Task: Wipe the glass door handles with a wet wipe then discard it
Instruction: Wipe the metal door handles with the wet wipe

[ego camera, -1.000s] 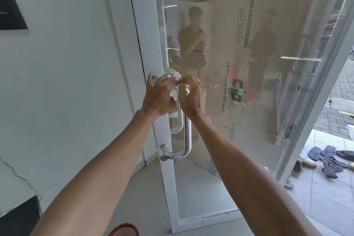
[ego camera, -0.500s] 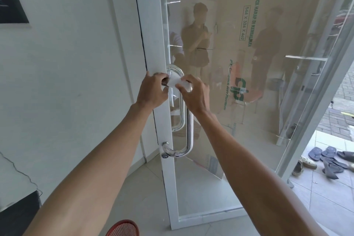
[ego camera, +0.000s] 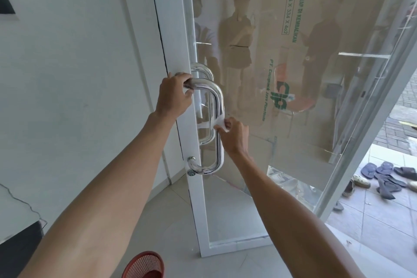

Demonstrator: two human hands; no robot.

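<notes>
L hand (ego camera: 173,95) grips handle (ego camera: 218,106) top; R hand (ego camera: 234,131) pinches wipe (ego camera: 220,121) round its bar.

We see only the arms and hands of this person, and both are bare. The left forearm (ego camera: 108,187) fills the lower left of the frame and the right forearm (ego camera: 293,210) the lower right. Each is uncovered from the bottom edge to the wrist, broad near the camera and narrowing upward. On the left hand (ego camera: 173,95) and right hand (ego camera: 234,133), near the centre, we make out knuckles and faint tendon lines.
</notes>
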